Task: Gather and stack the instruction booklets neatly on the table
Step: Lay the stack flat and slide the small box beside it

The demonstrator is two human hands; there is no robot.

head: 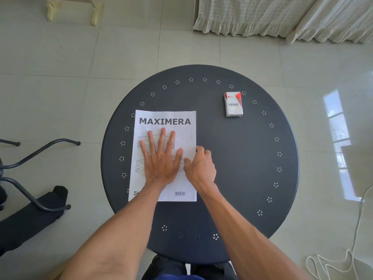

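A white instruction booklet (164,122) titled MAXIMERA lies flat on the left half of the round dark table (242,158). My left hand (160,158) rests palm down on the middle of the cover with its fingers spread. My right hand (200,166) sits at the booklet's right edge, fingers curled against that edge and thumb on the cover. Whether other booklets lie beneath the top one cannot be told.
A red and white box (233,104) marked VESS stands at the back right of the table. A dark chair base (38,168) is on the tiled floor to the left. A white cord (343,259) trails on the floor at the right. Curtains (282,15) hang behind.
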